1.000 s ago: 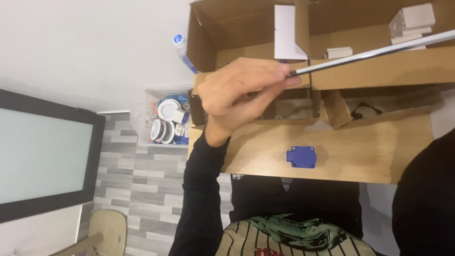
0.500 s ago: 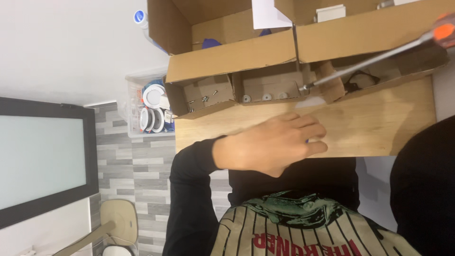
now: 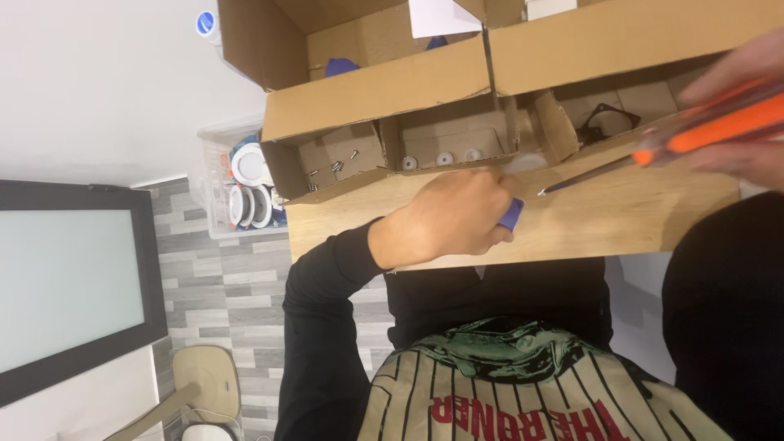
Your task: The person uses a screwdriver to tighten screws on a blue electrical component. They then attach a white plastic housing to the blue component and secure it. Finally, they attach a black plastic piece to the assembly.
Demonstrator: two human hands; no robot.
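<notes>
The left hand (image 3: 457,216) covered a small blue plastic block (image 3: 512,214) while the right hand (image 3: 747,114) gripped an orange-handled screwdriver (image 3: 653,147), whose tip could slip onto the fingers.

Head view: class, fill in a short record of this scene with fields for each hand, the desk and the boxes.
left hand: closed over a small blue part, pressing it on the desk
right hand: grips an orange-handled screwdriver, tip near the blue part
desk: light wood
boxes: open cardboard, compartments with screws and white round bits
floor side: clear bin of tape rolls
</notes>
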